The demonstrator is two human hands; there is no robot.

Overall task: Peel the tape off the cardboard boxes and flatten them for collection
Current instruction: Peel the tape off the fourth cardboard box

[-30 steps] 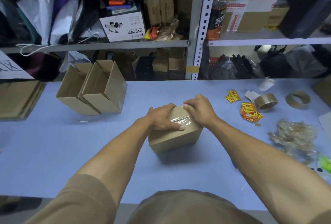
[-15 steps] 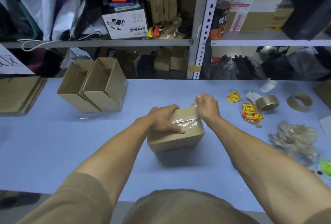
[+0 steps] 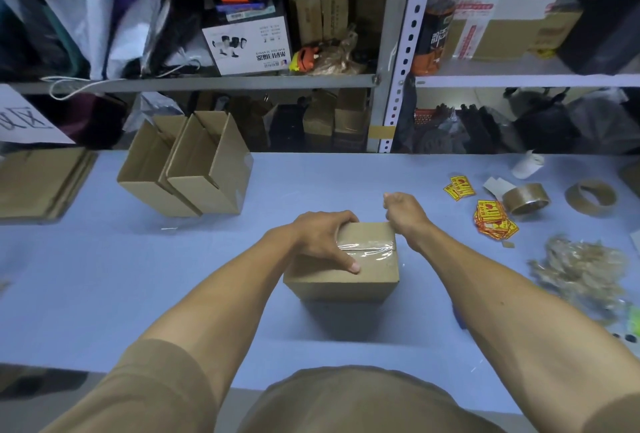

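A small closed cardboard box (image 3: 346, 280) sits on the blue table (image 3: 104, 277) in front of me. Clear tape (image 3: 367, 248) runs across its top seam, wrinkled and partly lifted. My left hand (image 3: 322, 238) lies over the box's top left, fingers curled over the far edge and thumb pressing on the tape. My right hand (image 3: 401, 209) is a fist just beyond the box's far right corner, pinching the pulled end of the tape; the strip itself is barely visible.
Two open boxes (image 3: 194, 169) lean together at the back left, beside flattened cardboard (image 3: 38, 180). To the right lie yellow-red stickers (image 3: 491, 218), a tape roll (image 3: 526, 197), an empty tape core (image 3: 590, 196) and a heap of crumpled tape (image 3: 581, 266). Cluttered shelves stand behind.
My right hand has moved off the box top, back and to the right, drawing the tape end with it. My left hand keeps holding the box, which turned slightly.
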